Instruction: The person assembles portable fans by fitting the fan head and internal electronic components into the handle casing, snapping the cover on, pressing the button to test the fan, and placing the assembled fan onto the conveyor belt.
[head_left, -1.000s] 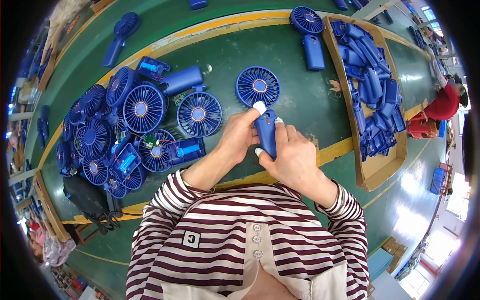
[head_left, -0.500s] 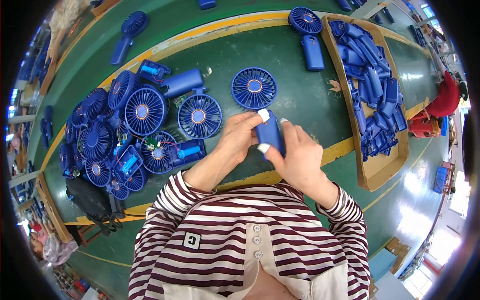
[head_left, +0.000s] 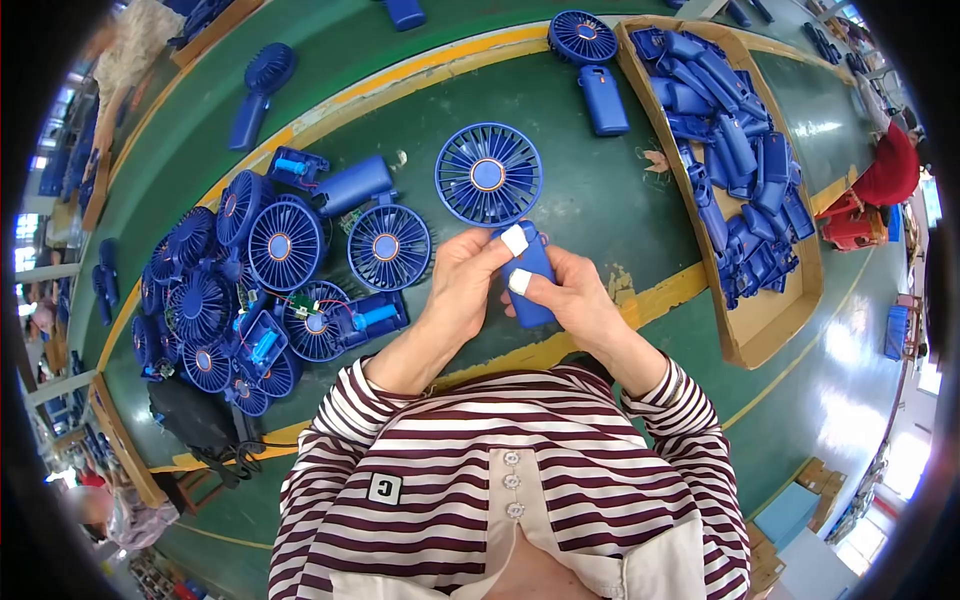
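Note:
A blue handheld fan, its round head (head_left: pixel 487 174) pointing away from me, is held by its handle (head_left: pixel 532 292) over the green table. My left hand (head_left: pixel 466 275) grips the handle's upper end, its white-wrapped thumb lying on top near the fan head. From the right, my right hand (head_left: pixel 582 305) closes round the handle, with its white-covered thumb pressed on the upper face. The fingers beneath the handle are mostly hidden. Just left of the held fan lies another fan head (head_left: pixel 388 247), beside a blue handle shell (head_left: pixel 356 186).
A heap of blue fans (head_left: pixel 200 305), some with open handles and wires, covers the left side. On the right stands a cardboard tray (head_left: pixel 745 345) of blue shells. Another fan (head_left: pixel 602 100) lies beside it. A black pouch (head_left: pixel 190 412) rests at the lower left.
The handle has rolled over, so its slotted face no longer shows. My right hand has shifted, and its thumb now presses on the handle's upper face. The view has turned slightly.

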